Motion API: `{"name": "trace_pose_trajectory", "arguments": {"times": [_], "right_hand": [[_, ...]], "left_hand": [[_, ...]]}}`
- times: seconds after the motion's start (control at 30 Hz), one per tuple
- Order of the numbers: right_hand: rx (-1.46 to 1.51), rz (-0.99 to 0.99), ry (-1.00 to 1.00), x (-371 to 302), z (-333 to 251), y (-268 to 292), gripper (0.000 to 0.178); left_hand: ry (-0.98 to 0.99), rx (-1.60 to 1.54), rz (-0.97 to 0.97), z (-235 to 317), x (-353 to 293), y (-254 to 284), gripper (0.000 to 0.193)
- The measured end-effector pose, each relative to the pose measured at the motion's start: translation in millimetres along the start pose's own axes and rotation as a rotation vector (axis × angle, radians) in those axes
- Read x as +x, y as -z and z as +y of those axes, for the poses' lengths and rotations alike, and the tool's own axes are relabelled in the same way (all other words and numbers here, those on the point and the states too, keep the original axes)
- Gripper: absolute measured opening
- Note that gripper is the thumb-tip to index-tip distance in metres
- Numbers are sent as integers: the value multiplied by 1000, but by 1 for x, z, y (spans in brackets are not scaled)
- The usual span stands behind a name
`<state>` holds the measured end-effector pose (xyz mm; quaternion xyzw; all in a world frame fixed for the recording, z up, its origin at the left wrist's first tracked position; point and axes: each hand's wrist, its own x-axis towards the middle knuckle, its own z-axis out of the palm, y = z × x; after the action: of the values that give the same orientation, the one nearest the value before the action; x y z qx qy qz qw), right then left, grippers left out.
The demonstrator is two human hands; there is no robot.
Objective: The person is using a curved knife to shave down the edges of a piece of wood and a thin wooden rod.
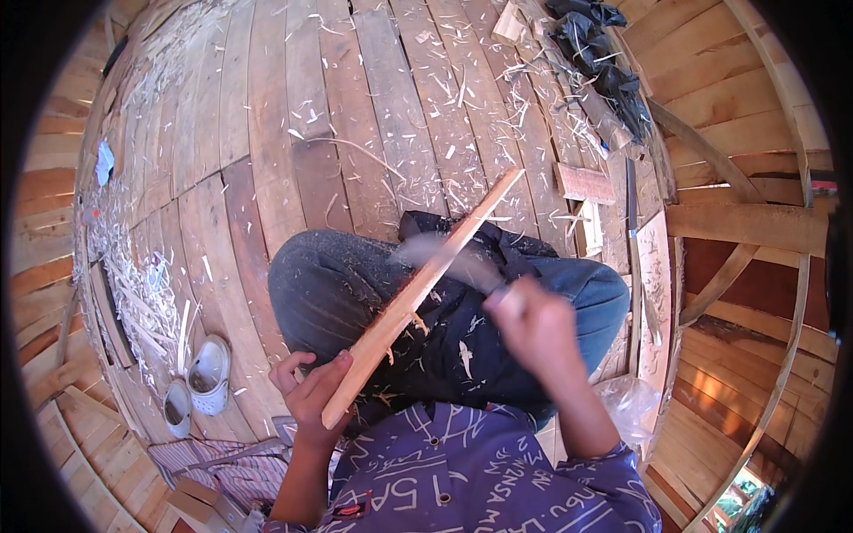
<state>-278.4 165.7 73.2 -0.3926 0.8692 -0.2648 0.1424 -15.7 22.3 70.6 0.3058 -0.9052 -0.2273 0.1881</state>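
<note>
A long, pale wooden strip [373, 348] slants across my lap, its lower end close to my shirt and its narrow far end beyond my knees. Near the lower end, my left hand [311, 388] grips it, thumb on the edge. My right hand [536, 327], blurred by motion, is closed round the handle of a knife [480, 274]. The smeared blade crosses the strip around its middle; whether it is cutting into the wood cannot be told. A curled shaving [416, 322] clings to the strip's edge. Small shavings lie on my dark trousers [311, 266].
Shavings litter the plank floor [267, 115], with a thick heap [142, 298] at the left. A pair of light clogs [210, 377] stands left of me. Black plastic [604, 71] and wood offcuts [585, 184] lie at right. Clear plastic [626, 404] sits beside my right arm.
</note>
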Motion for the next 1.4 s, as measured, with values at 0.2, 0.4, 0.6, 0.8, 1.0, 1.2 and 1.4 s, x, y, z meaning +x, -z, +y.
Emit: {"name": "trace_pose_trajectory", "arguments": {"times": [0.2, 0.4, 0.6, 0.8, 1.0, 1.2, 1.4], "right_hand": [[-141, 111, -214, 26, 39, 14, 40], [391, 40, -341, 18, 42, -11, 39], [545, 60, -288, 18, 24, -33, 38], [608, 52, -274, 17, 33, -40, 40], [678, 34, -282, 11, 44, -47, 40], [767, -34, -351, 13, 48, -45, 38], [828, -32, -335, 11, 52, -45, 38]], "left_hand": [[109, -167, -69, -4, 8, -3, 29], [144, -272, -273, -5, 17, 20, 39], [404, -196, -296, 3, 13, 78, 36], [389, -224, 251, -44, -23, 105, 54], [146, 13, -190, 38, 14, 71, 43], [-268, 164, -635, 87, 27, 41, 50], [-425, 297, -664, 68, 32, 16, 56]]}}
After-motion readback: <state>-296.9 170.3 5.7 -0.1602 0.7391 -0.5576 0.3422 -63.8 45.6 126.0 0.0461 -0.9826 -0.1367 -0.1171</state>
